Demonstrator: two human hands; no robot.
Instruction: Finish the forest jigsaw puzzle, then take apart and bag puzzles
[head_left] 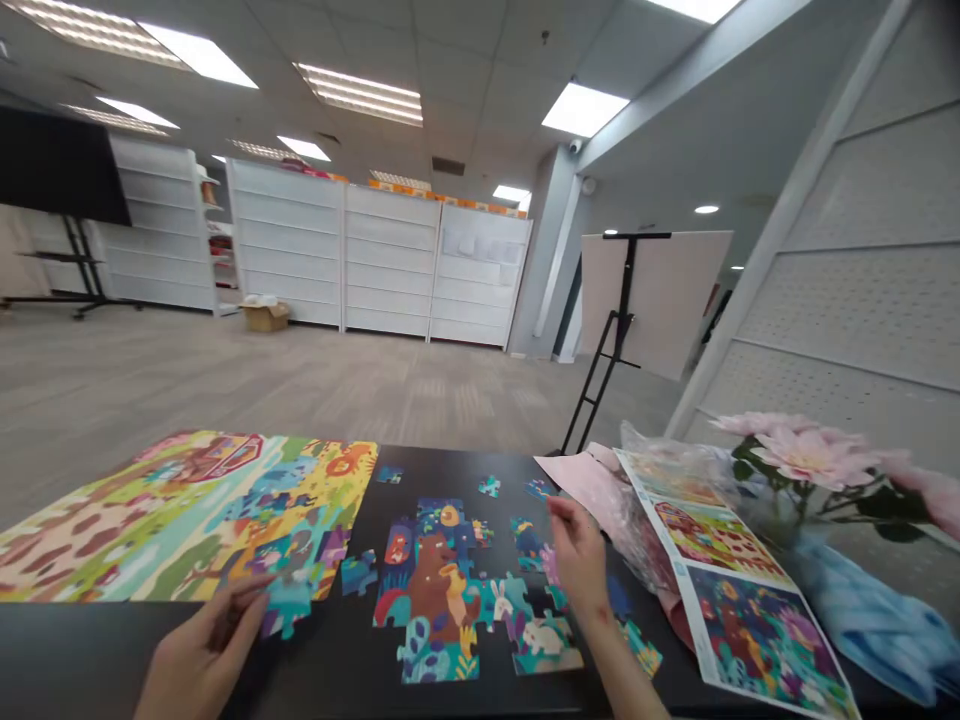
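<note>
My left hand (202,650) rests at the near edge of the black table (90,665), its fingers on a teal jigsaw piece (286,605) beside a large, colourful assembled puzzle section (187,520). My right hand (577,555) hangs above the table with its fingertips close together, next to a smaller assembled cluster showing a brown bear (435,590). Whether those fingertips pinch a piece is hidden. Loose pieces (489,486) lie beyond the cluster. A printed picture sheet (739,590) lies to the right of my right hand.
Pink flowers (810,455) in a glass vase, a crumpled plastic bag (645,530) and a blue cloth (870,620) crowd the table's right side. Beyond the table are carpet, white shelving (375,260), a cardboard box (266,316) and an easel (622,300).
</note>
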